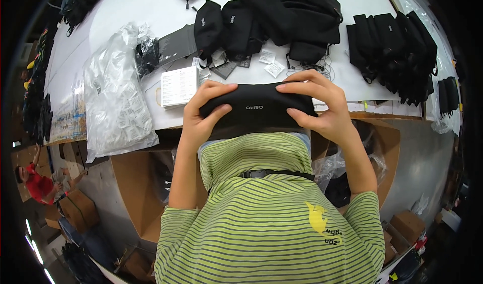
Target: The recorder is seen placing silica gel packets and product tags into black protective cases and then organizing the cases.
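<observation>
Pouch of soft black fabric (254, 120), long and low with a pale printed mark on its face, is held up in front of the wearer's body at the near edge of the white worktop (115, 12). The left hand (198, 110) grasps its left end, fingers along the upper edge and thumb pressed on the face. The right hand (329, 105) grips the opposite end in the same way, so the pouch stretches level between the two.

Just beyond the left hand sits a white rectangular box with fine print (179, 88). Further left, a clear plastic bag filled with small white packets (118, 103) hangs partly over the edge. Flat dark grey cardboard (176, 45) lies behind the box, near two upright black fabric cases (221, 27). Next to these rises a large heap of black fabric bags (294, 17), with loose white square packets (274, 68) and thin dark cords (324, 70) in front of it. To the right, a row of stacked black pouches (392, 47) reaches the worktop's edge. Below, an open brown cardboard carton (133, 193) stands partly hidden by the wearer's lime-and-grey striped shirt (266, 223).
</observation>
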Action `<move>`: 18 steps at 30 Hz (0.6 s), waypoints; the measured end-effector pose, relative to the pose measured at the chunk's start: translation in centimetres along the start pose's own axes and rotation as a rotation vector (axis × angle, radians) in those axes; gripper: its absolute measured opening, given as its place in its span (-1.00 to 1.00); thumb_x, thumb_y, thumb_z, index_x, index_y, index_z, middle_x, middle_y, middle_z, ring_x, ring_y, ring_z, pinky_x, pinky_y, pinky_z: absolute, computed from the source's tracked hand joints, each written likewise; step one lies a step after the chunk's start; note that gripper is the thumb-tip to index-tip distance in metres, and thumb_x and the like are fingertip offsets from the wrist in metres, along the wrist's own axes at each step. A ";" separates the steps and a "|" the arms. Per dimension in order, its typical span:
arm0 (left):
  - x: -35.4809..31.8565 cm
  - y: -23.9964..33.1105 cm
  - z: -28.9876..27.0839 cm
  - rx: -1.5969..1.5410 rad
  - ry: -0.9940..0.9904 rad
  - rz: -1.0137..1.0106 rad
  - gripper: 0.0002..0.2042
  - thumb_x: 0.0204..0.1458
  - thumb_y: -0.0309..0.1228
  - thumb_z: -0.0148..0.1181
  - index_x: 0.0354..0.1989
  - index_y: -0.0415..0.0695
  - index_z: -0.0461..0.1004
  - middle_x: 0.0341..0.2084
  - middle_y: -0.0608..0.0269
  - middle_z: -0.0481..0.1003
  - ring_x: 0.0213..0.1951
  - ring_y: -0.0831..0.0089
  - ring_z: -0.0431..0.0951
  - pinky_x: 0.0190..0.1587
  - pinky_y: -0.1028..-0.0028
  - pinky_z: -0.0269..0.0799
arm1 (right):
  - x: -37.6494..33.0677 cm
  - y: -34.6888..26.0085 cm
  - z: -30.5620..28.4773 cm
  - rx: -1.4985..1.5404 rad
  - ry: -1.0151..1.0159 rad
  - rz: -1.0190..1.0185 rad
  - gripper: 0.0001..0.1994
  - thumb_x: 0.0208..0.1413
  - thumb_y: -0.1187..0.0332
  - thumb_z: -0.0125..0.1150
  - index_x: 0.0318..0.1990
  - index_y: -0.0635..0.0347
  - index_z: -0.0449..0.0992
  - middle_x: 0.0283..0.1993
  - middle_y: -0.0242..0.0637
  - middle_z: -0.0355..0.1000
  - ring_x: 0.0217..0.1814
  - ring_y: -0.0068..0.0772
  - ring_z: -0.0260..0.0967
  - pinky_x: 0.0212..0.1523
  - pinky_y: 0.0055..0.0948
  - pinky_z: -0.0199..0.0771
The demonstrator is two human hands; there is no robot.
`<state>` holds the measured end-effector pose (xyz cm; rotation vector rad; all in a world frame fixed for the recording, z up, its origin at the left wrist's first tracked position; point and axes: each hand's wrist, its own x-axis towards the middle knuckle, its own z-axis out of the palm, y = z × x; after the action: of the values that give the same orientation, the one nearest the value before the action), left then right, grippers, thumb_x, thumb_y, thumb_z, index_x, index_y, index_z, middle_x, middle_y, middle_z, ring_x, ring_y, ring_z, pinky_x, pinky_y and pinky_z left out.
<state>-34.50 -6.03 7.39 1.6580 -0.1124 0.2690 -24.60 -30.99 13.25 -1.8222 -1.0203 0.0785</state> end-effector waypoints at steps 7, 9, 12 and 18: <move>0.5 2.2 0.5 0.402 -0.168 -0.001 -0.74 -0.18 -0.54 0.24 -0.22 -0.14 0.59 -0.30 0.20 0.22 -0.24 0.33 0.27 -0.09 0.49 0.18 | -1.5 0.6 -1.9 0.051 -0.249 0.250 -0.70 -0.13 0.44 0.31 -0.15 -0.01 0.63 -0.16 -0.31 0.43 -0.37 -0.52 0.40 -0.41 -0.59 0.42; 0.6 2.7 0.5 0.382 -0.262 -0.062 -0.75 -0.13 -0.48 0.21 -0.20 -0.14 0.58 -0.29 0.20 0.21 -0.25 0.32 0.26 -0.10 0.48 0.18 | -1.5 0.1 -2.7 0.076 -0.333 0.350 -0.72 -0.10 0.42 0.31 -0.15 -0.04 0.63 -0.14 -0.32 0.44 -0.41 -0.60 0.40 -0.46 -0.63 0.40; 1.3 3.1 0.6 0.353 -0.382 -0.107 -0.72 -0.05 -0.37 0.15 -0.14 -0.12 0.57 -0.20 0.17 0.26 -0.21 0.32 0.29 -0.06 0.44 0.21 | -2.3 0.8 -4.4 0.082 -0.270 0.364 -0.73 -0.10 0.41 0.31 -0.16 -0.03 0.63 -0.14 -0.34 0.45 -0.40 -0.60 0.40 -0.48 -0.65 0.40; 1.0 1.4 -4.5 0.773 0.130 0.037 -0.75 0.15 -0.36 0.00 -0.07 -0.17 0.49 0.08 0.13 0.26 0.07 0.23 0.30 0.17 0.29 0.13 | -3.6 2.2 -14.7 -0.107 0.421 0.335 -0.74 -0.03 0.32 0.32 -0.12 0.06 0.61 -0.18 -0.42 0.49 -0.39 -0.74 0.35 -0.46 -0.65 0.37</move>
<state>-34.38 -1.61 9.33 2.3974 0.0724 0.4875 -18.65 -44.47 17.42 -1.9825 -0.4278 -0.1545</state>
